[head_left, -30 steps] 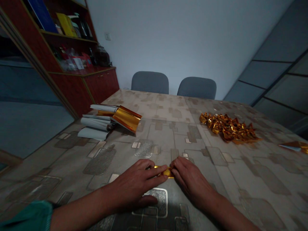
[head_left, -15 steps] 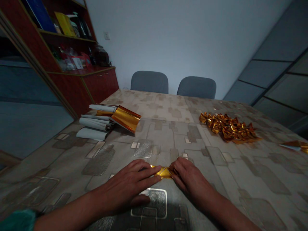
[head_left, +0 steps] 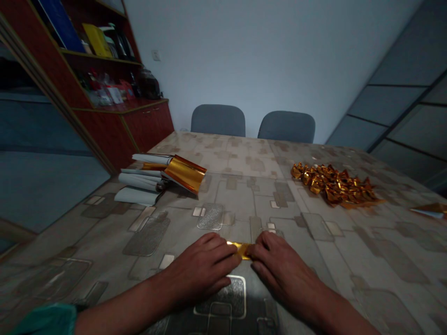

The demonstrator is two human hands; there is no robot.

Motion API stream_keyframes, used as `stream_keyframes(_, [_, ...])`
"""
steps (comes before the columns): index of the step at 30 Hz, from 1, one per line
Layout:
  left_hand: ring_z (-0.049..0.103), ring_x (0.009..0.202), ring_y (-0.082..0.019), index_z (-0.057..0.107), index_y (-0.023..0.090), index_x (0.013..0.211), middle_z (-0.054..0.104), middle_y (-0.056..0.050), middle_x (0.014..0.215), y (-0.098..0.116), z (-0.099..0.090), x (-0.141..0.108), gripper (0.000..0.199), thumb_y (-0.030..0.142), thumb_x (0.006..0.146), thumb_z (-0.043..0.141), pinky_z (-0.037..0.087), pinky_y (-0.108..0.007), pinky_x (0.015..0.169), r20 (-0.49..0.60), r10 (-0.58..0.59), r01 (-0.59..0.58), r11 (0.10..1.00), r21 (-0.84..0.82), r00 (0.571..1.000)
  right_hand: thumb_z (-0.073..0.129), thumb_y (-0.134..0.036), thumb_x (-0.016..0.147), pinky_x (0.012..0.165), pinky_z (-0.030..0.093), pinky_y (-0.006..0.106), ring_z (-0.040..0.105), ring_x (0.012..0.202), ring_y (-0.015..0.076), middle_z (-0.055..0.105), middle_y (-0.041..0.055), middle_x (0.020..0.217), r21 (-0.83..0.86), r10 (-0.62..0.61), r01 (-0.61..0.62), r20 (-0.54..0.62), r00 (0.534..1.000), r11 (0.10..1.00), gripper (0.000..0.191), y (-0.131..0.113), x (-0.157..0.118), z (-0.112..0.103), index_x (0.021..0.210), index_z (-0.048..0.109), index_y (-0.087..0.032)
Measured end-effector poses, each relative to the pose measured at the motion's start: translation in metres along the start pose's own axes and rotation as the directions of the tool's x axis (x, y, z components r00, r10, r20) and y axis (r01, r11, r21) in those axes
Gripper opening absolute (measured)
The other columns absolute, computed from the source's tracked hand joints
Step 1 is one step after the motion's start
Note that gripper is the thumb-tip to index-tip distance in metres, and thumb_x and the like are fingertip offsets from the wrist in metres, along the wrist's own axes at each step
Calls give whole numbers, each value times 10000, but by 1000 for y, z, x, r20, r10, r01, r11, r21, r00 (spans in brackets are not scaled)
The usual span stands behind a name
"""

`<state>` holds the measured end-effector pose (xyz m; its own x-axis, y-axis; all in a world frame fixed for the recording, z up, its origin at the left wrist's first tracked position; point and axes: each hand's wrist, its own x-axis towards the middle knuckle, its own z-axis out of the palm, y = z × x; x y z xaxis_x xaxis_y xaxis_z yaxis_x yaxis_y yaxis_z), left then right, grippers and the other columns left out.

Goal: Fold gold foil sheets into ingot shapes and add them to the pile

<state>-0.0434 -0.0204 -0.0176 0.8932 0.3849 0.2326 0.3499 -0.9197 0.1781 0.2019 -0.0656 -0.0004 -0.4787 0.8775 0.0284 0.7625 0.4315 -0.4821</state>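
Observation:
A narrow strip of gold foil [head_left: 240, 249] lies on the table close to my body, pinched between my two hands. My left hand [head_left: 202, 267] presses its fingertips on the strip's left end, and my right hand [head_left: 279, 263] holds the right end. The hands nearly meet, hiding most of the strip. Farther off, at the left, lies a stack of white-backed foil sheets [head_left: 139, 184] with a curled gold sheet [head_left: 185, 173] on it. At the right is a heap of crumpled gold-wrapped pieces [head_left: 333, 186].
The table has a beige patterned cover [head_left: 104, 242]. A gold and white foil piece [head_left: 431, 210] lies at its right edge. Two grey chairs [head_left: 218, 120] stand beyond it, and a red wooden cabinet [head_left: 146, 125] with cluttered shelves stands at the far left.
The foil between my hands now looks flatter and narrower, with less of it showing. My hands have drawn slightly closer around it. The stack and heap have not visibly moved.

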Motion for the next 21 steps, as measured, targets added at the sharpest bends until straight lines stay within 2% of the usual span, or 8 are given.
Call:
stream_keyframes(5, [583, 1026, -288, 551, 199, 1319, 665, -91, 1183, 3, 3, 6, 450, 346, 916, 686, 445, -446, 932, 55, -20, 18, 999, 39, 998, 662, -241, 933, 856, 477, 477, 541, 992, 301, 583, 95, 1108, -140, -24, 34, 73, 997, 990, 360, -3, -13, 1, 1284, 587, -254])
stream_keyframes(11, [578, 1043, -287, 549, 215, 1322, 658, -87, 1186, 5, 3, 4, 448, 369, 922, 679, 415, -453, 965, 46, -37, 34, 998, 58, 998, 721, -351, 905, 857, 497, 494, 558, 1023, 335, 608, 136, 1198, -254, -78, 87, 46, 996, 963, 570, 4, -21, 9, 1429, 517, -257])
stream_keyframes(16, [577, 1065, -280, 573, 222, 1278, 660, -74, 1193, 6, 2, 4, 415, 417, 925, 675, 412, -432, 968, 38, -58, 55, 997, 58, 998, 722, -314, 898, 949, 480, 498, 528, 1126, 332, 578, 115, 1342, -219, -111, 119, 49, 993, 968, 667, 12, -31, 8, 1503, 441, -298])
stream_keyframes(21, [574, 1091, -283, 558, 226, 1317, 657, -80, 1241, 6, 1, 1, 457, 469, 940, 643, 421, -427, 970, 45, -54, 52, 998, 43, 998, 675, -284, 927, 1048, 434, 516, 486, 1228, 325, 547, 101, 1407, -131, -112, 117, 43, 993, 984, 628, 17, -38, 3, 1509, 439, -296])
